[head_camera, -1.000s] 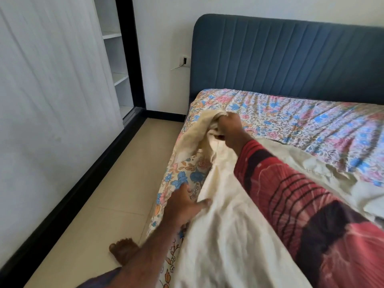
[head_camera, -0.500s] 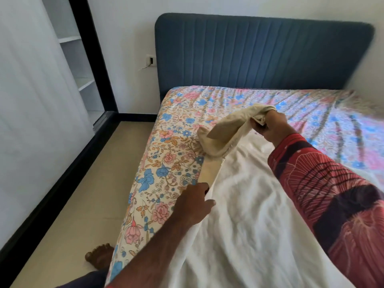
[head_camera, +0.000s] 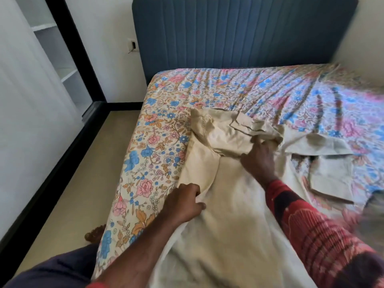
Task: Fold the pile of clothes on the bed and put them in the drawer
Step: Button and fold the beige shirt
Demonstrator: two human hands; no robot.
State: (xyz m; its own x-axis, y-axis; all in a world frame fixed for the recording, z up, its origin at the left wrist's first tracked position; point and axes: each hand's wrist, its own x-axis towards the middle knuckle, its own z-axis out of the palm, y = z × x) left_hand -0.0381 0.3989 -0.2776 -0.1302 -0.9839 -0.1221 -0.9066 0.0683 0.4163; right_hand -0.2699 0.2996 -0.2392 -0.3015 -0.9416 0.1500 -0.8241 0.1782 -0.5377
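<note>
A cream shirt (head_camera: 232,215) lies spread over the bed (head_camera: 158,154), which has a floral sheet. Its one sleeve is folded in across the upper body, and the other sleeve (head_camera: 330,177) lies flat out to the right. My left hand (head_camera: 182,202) grips the shirt's left edge near the side of the bed. My right hand (head_camera: 259,156) holds the cuff end of the folded sleeve down on the shirt, fingers curled into the cloth.
A blue padded headboard (head_camera: 239,32) stands at the far end. A beige floor strip (head_camera: 68,194) runs left of the bed, beside a white wardrobe with open shelves (head_camera: 60,57). My bare foot (head_camera: 94,233) shows by the bed's edge.
My right hand carried the sleeve from mid-air over to the right and laid it down on the shirt. My left hand stayed at the shirt's left edge. The view turned right.
</note>
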